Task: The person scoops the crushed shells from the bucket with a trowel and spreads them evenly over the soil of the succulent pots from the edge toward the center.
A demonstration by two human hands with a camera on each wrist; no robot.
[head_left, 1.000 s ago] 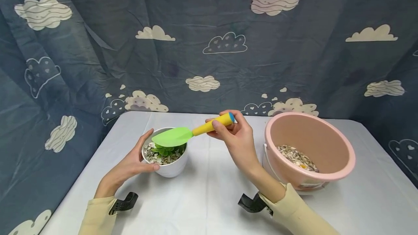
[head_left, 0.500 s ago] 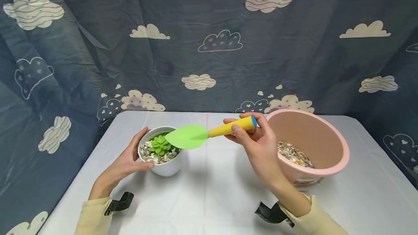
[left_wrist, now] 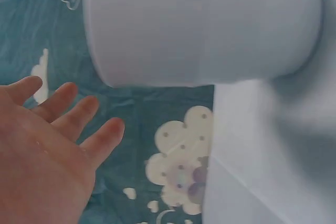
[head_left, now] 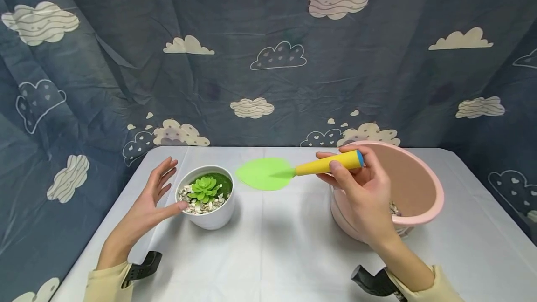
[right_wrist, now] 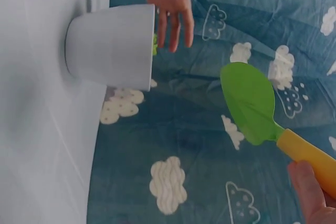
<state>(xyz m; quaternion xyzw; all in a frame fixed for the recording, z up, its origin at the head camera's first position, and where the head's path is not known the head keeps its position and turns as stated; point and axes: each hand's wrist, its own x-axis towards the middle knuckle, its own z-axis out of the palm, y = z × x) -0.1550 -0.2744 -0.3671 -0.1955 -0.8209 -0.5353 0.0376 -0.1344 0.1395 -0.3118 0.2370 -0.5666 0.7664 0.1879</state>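
Head view: right grip [head_left: 364,192] partly hides pink bucket [head_left: 415,178].

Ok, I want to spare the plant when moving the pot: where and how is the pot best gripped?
Probably high on the outer wall of the pot, from the person's left. The pot stands upright and narrows toward its base, so a grip there should resist slipping. The left hand is on that side; the trowel is on the other. Avoid the top, where the plant sits.

On the table [head_left: 268,255], the pot [head_left: 211,221] with its succulent [head_left: 204,189] stands left of the trowel [head_left: 304,169] and bucket [head_left: 419,183].
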